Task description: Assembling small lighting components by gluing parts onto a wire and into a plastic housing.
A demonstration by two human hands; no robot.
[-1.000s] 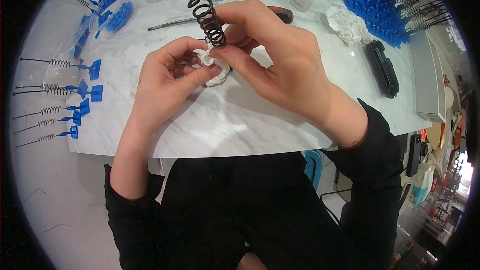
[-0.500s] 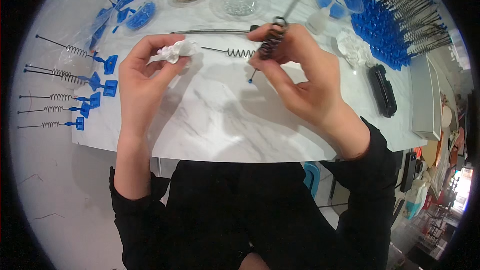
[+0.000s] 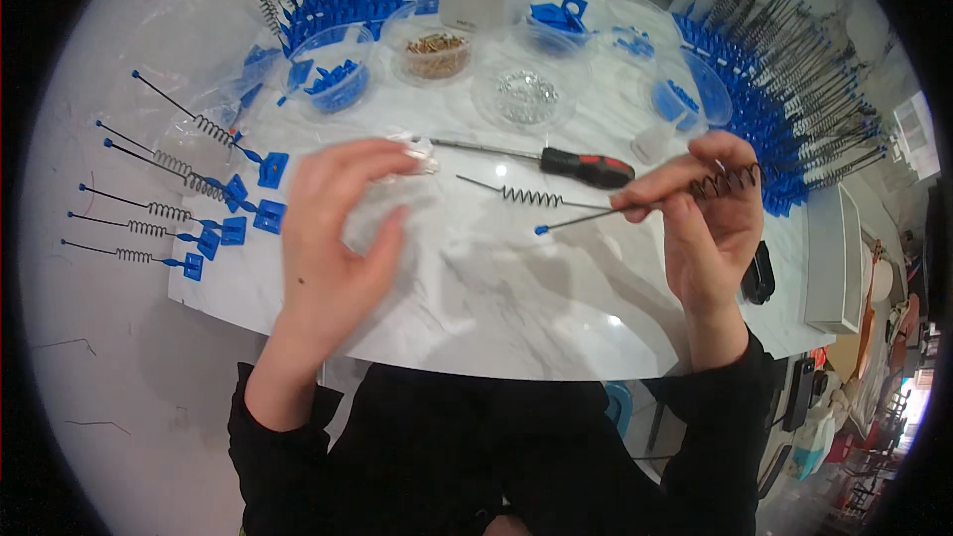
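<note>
A: Holding what in the right hand (image 3: 710,223)?

B: Pinching a dark spring rod (image 3: 601,217) between thumb and fingers, with its coil across the fingers and its blue tip (image 3: 541,230) pointing out toward the left hand (image 3: 342,233).

A: And doing what with that left one?

B: Spread wide, with the thumb well apart from the fingers; blurred, too. Can see a crumpled tissue (image 3: 425,154) right at the fingertips, but cannot tell about contact.

A: How far along, by the look of things?

B: Well along overall, judging by all the blue-based springs (image 3: 749,104) massed beyond the right hand, plus the similar row (image 3: 367,0) beyond the left, plus several based springs (image 3: 271,216) just left of the left hand. Probably only partway with the rod in the right hand: tipped in blue, but showing no blue base on the visible part.

A: Anything else bare?

B: Yes, a second spring (image 3: 531,198), just left of the right fingertips, showing no blue at its left end. Cannot tell about the other end, so close to the fingers.

A: Plenty left to use?

B: Apparently: loose blue pieces (image 3: 338,84) beyond the left hand, brass-coloured bits (image 3: 437,55) farther right.
</note>
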